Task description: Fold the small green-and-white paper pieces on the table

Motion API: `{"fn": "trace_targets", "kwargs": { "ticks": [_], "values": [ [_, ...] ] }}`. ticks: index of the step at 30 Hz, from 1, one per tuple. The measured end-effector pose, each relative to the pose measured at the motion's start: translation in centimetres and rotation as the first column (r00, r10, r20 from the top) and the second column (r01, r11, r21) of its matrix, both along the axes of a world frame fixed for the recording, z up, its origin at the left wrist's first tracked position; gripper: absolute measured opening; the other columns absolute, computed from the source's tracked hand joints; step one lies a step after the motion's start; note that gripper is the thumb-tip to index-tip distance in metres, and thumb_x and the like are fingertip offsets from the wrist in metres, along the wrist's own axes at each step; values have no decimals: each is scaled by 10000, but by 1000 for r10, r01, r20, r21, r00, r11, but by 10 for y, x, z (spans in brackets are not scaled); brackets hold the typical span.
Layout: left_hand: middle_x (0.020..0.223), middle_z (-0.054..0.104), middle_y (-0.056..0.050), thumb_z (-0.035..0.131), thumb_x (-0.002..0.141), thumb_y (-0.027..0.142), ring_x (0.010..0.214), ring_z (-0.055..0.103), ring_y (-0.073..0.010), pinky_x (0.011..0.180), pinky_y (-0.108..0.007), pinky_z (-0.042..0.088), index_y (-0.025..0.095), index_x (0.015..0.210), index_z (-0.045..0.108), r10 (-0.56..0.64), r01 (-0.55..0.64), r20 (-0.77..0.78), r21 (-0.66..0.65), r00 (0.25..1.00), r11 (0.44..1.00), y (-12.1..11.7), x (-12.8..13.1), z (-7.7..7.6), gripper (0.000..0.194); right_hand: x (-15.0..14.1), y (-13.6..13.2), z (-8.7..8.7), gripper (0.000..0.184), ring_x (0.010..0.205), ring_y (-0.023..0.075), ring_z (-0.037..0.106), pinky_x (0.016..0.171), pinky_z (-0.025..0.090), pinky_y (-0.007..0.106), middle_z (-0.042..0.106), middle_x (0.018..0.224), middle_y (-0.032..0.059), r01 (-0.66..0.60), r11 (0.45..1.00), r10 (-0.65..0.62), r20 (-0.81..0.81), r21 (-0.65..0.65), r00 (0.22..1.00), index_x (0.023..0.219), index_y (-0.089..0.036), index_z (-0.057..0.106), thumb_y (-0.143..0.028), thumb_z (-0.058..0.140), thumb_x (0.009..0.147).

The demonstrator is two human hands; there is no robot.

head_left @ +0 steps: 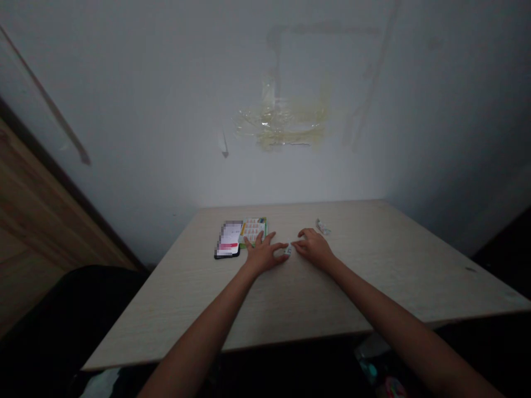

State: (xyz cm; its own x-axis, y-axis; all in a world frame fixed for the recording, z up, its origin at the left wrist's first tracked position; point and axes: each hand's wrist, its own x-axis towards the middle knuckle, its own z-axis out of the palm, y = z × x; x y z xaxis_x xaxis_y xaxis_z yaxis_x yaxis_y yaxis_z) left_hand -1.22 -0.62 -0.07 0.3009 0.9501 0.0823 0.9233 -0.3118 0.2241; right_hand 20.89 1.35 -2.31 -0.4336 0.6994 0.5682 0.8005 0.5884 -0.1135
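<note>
A small white piece with dark print, too small to name surely, lies at the middle of the table. My left hand holds it by its left side between thumb and index finger. The other left fingers are spread, their tips over the lower right of a printed card or booklet with rows of small pictures. My right hand is at the small piece's right edge, thumb and index finger brought together there, the other fingers curled. Just beyond the right hand lies a crumpled printed wrapper.
A phone with a lit, partly blurred screen lies left of the card. The light wooden table meets a wall with old clear tape on it. A dark object stands off the table's left edge.
</note>
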Motion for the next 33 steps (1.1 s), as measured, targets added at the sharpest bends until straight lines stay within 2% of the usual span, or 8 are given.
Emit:
{"fn": "trace_targets", "kwargs": {
  "ticks": [7,13,20,33],
  "values": [
    [1574,355,36,544,821,689,1478,161,-409,1027,-817,-43,562,1236,585,-10,10,9,43,1000,999,-1,-1,-4,436,0,1,-2,179,977,227,556,826,485,357,628,1013,101,7,1000,-7,-18,-6,1000,919,-240,787,-315,625,916],
    [1530,420,15,572,839,622,1464,201,-383,1034,-811,-60,506,1236,607,-12,10,32,76,999,997,-4,2,-5,415,2,0,-3,167,975,219,572,862,484,360,627,1034,112,-89,994,84,-81,-60,993,923,-204,783,-256,625,910],
    [1465,498,-5,579,853,603,1437,247,-385,1020,-815,-87,501,1130,682,0,-12,81,149,997,989,-1,0,-6,313,4,-10,3,169,968,212,574,870,474,355,632,1028,107,-190,978,180,-114,-88,977,865,-206,785,-241,625,904],
    [1493,470,-9,606,856,546,1434,244,-408,1002,-829,-72,517,1126,682,-12,-1,111,111,994,994,4,-1,-11,282,3,-4,2,238,1016,240,543,888,450,374,627,1068,113,19,994,-23,-34,-104,999,929,-232,789,-340,577,938]
  ]
}}
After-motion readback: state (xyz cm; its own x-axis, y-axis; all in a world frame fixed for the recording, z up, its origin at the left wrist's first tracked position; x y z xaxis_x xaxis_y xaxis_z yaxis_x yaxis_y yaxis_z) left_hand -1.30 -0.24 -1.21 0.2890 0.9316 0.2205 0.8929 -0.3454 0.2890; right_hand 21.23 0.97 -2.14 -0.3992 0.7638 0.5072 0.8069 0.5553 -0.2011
